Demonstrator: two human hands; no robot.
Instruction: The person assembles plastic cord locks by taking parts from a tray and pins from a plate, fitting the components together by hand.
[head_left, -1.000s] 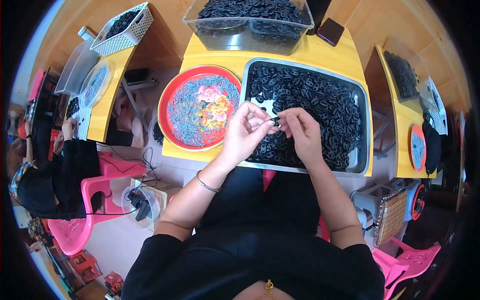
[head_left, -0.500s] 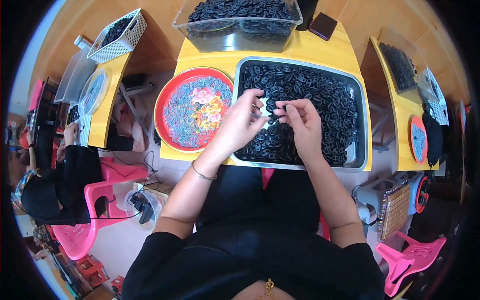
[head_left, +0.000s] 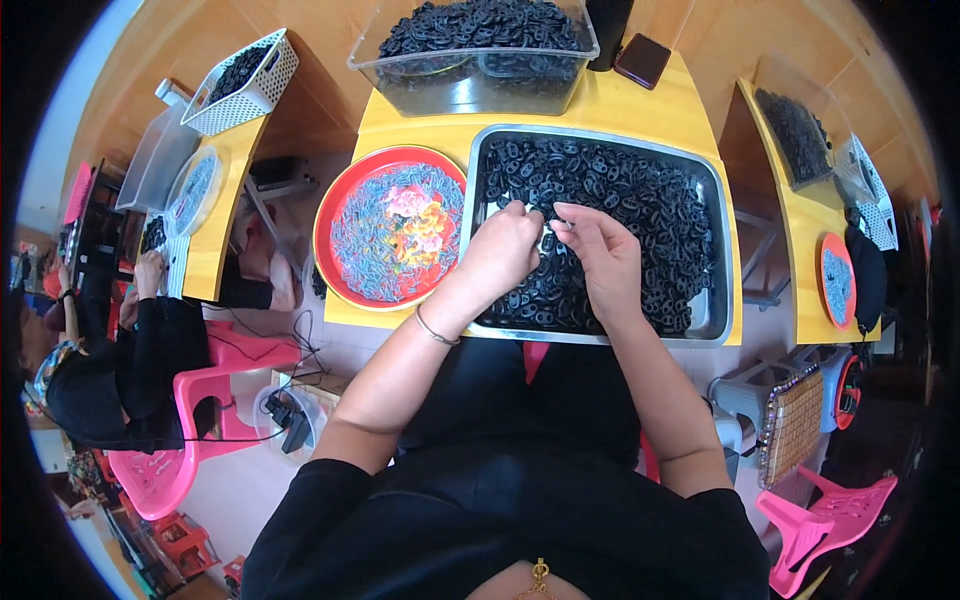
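Over a metal tray (head_left: 727, 300) of small black oval pieces with holes (head_left: 650, 220), my two hands work close together. My left hand (head_left: 505, 248) is closed, its fingers curled down toward the pieces; whatever it grips is hidden behind the knuckles. Just right of it, my right hand (head_left: 605, 255) has thumb and index finger brought together in a pinch, and what lies between the tips is too small to make out. To the left of the tray is a round red plate (head_left: 328, 215) with a flower print, strewn with small thin grey-blue pieces (head_left: 375, 260).
A clear plastic bin (head_left: 470, 95) heaped with black pieces stands behind the tray. A dark flat case (head_left: 643, 60) lies at the back right. Side tables hold a white basket (head_left: 245, 100) and a red plate (head_left: 837, 280). At left, another person (head_left: 110, 390) sits by a pink chair (head_left: 160, 480).
My left hand has closed from spread fingers and moved slightly lower. The black piece seen in my right fingertips before no longer shows clearly. The view has shifted a little.
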